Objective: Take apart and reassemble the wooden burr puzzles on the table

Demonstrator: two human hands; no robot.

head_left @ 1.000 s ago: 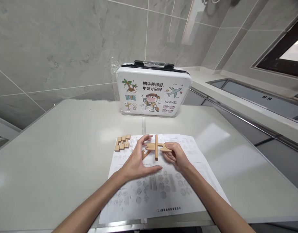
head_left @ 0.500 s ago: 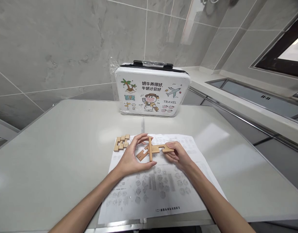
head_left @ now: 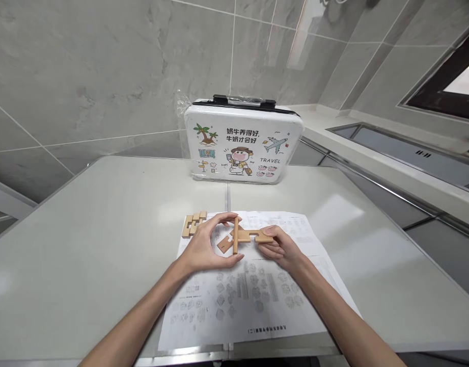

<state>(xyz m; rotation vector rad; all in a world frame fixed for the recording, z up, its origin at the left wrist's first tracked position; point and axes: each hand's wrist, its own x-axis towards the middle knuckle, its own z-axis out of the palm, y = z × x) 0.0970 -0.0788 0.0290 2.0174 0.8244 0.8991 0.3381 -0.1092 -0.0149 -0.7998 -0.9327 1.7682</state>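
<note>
Between the thumb and fingers of my left hand [head_left: 204, 247] stands a narrow wooden puzzle piece [head_left: 236, 236], gripped at its two ends and seen edge-on. My right hand [head_left: 283, 246] pinches the right end of a flat notched wooden piece [head_left: 246, 235]. That piece's left end meets the upright one; whether they interlock I cannot tell. Behind them, partly hidden, a darker notched wooden piece [head_left: 224, 244] shows inside the curve of my left hand. Several loose wooden pieces [head_left: 188, 226] lie beyond my left hand, at the paper's upper left corner.
Under my hands lies a printed sheet [head_left: 265, 316] with small diagrams, on a pale table [head_left: 115, 244]. A white cartoon suitcase [head_left: 215, 120] in clear plastic stands at the table's back. To the right runs a counter with a sink [head_left: 402, 148], and a tiled wall rises behind.
The view has shifted slightly. My right hand and its notched piece have tilted a little, and the upright piece in my left hand sits slightly further left. Both grips stay the same.
</note>
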